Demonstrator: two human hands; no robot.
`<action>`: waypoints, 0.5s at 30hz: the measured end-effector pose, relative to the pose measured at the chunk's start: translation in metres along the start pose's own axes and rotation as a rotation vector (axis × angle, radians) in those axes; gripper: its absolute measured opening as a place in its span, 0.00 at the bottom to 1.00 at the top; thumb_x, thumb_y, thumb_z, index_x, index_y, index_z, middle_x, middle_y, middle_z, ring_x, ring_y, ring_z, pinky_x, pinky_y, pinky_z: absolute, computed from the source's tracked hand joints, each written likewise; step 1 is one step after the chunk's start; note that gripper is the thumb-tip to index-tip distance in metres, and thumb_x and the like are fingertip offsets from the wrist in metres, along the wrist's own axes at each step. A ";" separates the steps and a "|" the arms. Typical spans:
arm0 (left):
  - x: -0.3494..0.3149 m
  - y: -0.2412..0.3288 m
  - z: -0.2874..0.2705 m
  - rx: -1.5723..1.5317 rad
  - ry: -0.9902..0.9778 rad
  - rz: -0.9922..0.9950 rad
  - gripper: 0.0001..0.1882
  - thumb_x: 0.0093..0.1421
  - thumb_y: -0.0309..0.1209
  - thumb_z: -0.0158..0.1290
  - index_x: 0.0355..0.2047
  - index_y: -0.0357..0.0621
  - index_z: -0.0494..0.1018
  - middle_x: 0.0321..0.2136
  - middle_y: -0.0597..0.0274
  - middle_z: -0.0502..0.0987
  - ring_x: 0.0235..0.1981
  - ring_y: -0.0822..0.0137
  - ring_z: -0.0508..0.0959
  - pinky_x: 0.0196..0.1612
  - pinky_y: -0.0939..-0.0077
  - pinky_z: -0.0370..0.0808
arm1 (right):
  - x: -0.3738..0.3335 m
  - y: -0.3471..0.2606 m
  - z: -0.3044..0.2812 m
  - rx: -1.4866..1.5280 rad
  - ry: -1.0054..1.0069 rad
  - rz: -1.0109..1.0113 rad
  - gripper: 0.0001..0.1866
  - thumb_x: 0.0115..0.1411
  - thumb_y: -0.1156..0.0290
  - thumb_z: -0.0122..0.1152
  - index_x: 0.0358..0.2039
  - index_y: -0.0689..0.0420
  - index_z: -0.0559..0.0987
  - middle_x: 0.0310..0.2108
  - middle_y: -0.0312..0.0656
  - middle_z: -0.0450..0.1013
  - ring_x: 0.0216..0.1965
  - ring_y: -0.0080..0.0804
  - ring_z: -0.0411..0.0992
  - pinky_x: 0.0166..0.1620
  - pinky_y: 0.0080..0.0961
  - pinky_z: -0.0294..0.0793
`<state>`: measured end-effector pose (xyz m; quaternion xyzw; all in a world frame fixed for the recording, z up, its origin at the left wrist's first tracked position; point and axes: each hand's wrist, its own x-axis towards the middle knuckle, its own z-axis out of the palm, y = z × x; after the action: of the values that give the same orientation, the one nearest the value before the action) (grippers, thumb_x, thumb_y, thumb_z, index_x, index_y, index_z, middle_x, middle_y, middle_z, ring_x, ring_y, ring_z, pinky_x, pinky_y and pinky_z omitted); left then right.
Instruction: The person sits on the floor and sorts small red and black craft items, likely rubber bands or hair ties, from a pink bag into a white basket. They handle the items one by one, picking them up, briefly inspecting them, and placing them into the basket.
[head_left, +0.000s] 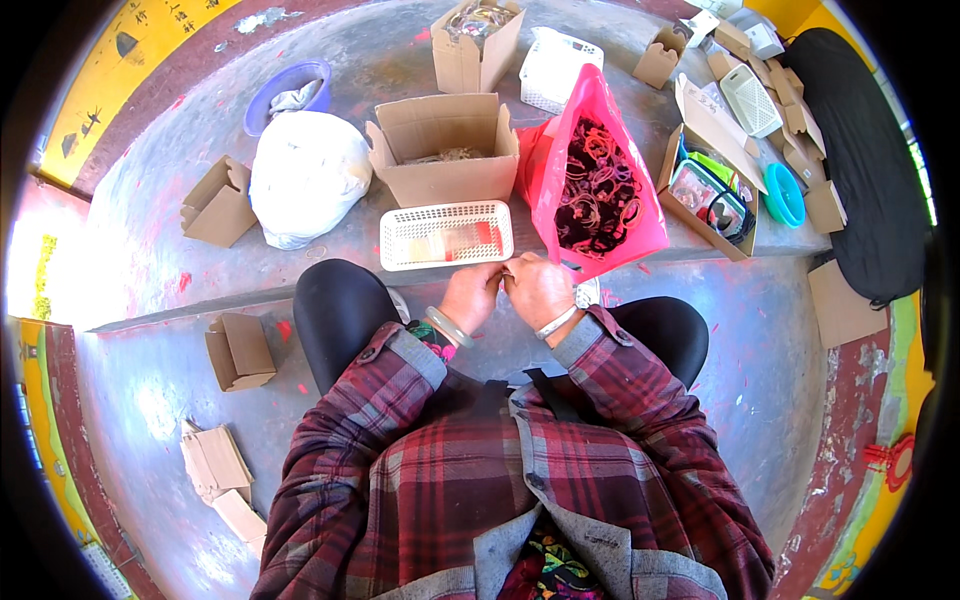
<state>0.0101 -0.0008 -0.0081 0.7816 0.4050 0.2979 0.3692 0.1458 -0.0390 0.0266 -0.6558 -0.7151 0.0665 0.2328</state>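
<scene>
My left hand (470,297) and my right hand (541,290) meet fingertip to fingertip in front of my body, between my knees. Both are closed in a pinch. Whatever lies between the fingers is too small or hidden to make out. Just beyond them is a white plastic basket (386,244), holding a stack of flat clear packets (445,243) with red at the right end. To the right of the basket a bright pink plastic bag (641,232) gapes wide. Inside it is a heap of dark and coloured elastic-looking loops (595,200).
Behind the basket stands an open cardboard box (447,184), with a stuffed white bag (308,180) to its left. A box of mixed goods (690,215) and a turquoise bowl (785,196) sit at right. A raised step edge (240,298) crosses the floor.
</scene>
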 end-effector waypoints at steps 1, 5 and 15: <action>-0.001 -0.001 0.001 0.030 -0.039 -0.021 0.11 0.54 0.29 0.48 0.38 0.44 0.73 0.30 0.46 0.74 0.34 0.48 0.75 0.36 0.64 0.72 | -0.001 0.002 0.003 -0.025 -0.034 0.000 0.06 0.49 0.69 0.53 0.22 0.57 0.75 0.22 0.47 0.71 0.25 0.45 0.71 0.28 0.39 0.70; -0.003 -0.004 0.005 0.108 -0.134 -0.050 0.10 0.54 0.28 0.47 0.37 0.43 0.73 0.29 0.43 0.74 0.34 0.46 0.74 0.36 0.61 0.71 | -0.003 0.003 0.008 -0.088 -0.092 -0.009 0.08 0.49 0.68 0.51 0.20 0.58 0.74 0.22 0.47 0.71 0.24 0.45 0.71 0.29 0.38 0.70; -0.003 0.005 0.000 0.022 -0.011 -0.036 0.10 0.53 0.29 0.48 0.35 0.42 0.73 0.27 0.44 0.74 0.32 0.47 0.75 0.34 0.64 0.72 | 0.000 -0.003 0.002 -0.039 0.135 -0.046 0.04 0.45 0.71 0.54 0.18 0.58 0.73 0.20 0.46 0.70 0.24 0.44 0.70 0.28 0.38 0.69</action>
<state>0.0109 -0.0053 -0.0043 0.7800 0.4200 0.2825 0.3680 0.1424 -0.0387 0.0256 -0.6466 -0.7139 0.0028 0.2689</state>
